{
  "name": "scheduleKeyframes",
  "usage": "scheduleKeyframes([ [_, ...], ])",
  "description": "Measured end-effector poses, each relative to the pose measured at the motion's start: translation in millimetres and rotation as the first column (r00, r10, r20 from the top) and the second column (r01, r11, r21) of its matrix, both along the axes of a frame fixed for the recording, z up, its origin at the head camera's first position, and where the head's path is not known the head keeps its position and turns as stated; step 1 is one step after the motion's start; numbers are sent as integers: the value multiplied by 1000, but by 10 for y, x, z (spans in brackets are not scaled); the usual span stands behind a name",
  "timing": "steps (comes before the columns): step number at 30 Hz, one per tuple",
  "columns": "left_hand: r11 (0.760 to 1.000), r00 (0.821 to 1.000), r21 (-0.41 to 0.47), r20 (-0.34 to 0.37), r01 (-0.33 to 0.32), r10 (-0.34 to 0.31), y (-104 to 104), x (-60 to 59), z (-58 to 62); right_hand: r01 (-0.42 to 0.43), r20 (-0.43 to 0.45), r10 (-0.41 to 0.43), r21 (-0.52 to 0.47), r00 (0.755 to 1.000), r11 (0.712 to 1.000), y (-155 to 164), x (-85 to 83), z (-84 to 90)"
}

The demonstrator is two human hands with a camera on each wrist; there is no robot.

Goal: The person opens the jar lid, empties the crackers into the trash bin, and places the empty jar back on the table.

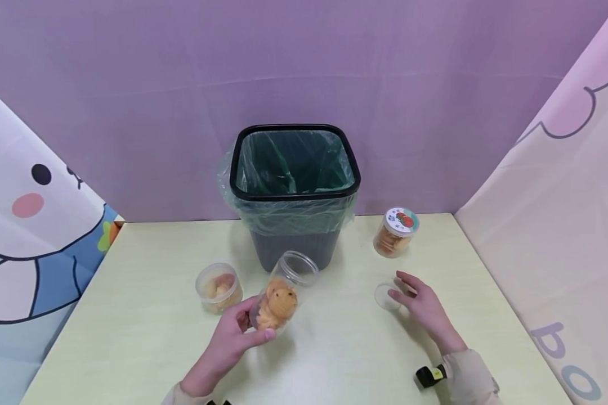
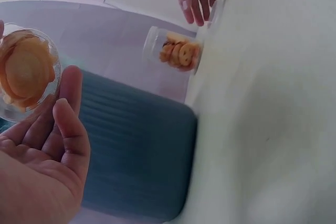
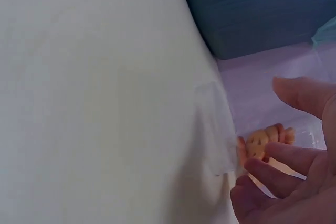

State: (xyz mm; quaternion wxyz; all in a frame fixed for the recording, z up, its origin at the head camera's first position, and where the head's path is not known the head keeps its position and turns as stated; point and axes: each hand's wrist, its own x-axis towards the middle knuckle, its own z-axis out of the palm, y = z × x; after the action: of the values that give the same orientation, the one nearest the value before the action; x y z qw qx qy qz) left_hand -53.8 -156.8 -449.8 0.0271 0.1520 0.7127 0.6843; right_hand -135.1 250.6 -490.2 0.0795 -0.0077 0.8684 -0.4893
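My left hand (image 1: pixel 228 340) grips a clear plastic jar (image 1: pixel 284 292) of orange-brown cookies and holds it above the table. The jar's mouth has no lid on it and leans up and away, toward the bin. Cookies (image 2: pixel 27 74) show through its base in the left wrist view. My right hand (image 1: pixel 425 309) hovers over the right of the table, fingers spread and loosely bent. A clear round lid (image 1: pixel 383 297) lies on the table beside its thumb; in the right wrist view the lid (image 3: pixel 215 129) appears apart from the fingers.
A dark bin (image 1: pixel 296 247) with a black rim and green liner stands at the table's back. Left of it is a lidless tub (image 1: pixel 218 306) holding cookies. At the back right stands a cookie jar (image 1: pixel 392 242) with a printed lid. Printed cloths hang on both sides.
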Motion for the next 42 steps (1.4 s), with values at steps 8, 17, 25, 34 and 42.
scheduleKeyframes([
  [8, 998, 996, -7, -62, -60, 60, -139, -30, 203, 5, -201, -6, -9, 980, 1000, -77, -105, 292],
  [17, 994, 990, 17, -90, -112, 113, -269, -68, 325, -50, -496, 84, 82, 864, 995, -424, -197, 898],
  [25, 977, 977, -34, -44, -212, 211, -385, -99, 478, 7, -640, 135, 215, 756, 977, -788, -266, 1473],
  [34, 951, 952, -61, -66, -303, 299, -565, -138, 644, 28, -552, 185, 354, 813, 935, -1042, -481, 1881],
  [42, 935, 939, -106, -98, -340, 330, -672, -157, 725, 66, -387, 173, 532, 906, 844, -1289, -662, 2152],
])
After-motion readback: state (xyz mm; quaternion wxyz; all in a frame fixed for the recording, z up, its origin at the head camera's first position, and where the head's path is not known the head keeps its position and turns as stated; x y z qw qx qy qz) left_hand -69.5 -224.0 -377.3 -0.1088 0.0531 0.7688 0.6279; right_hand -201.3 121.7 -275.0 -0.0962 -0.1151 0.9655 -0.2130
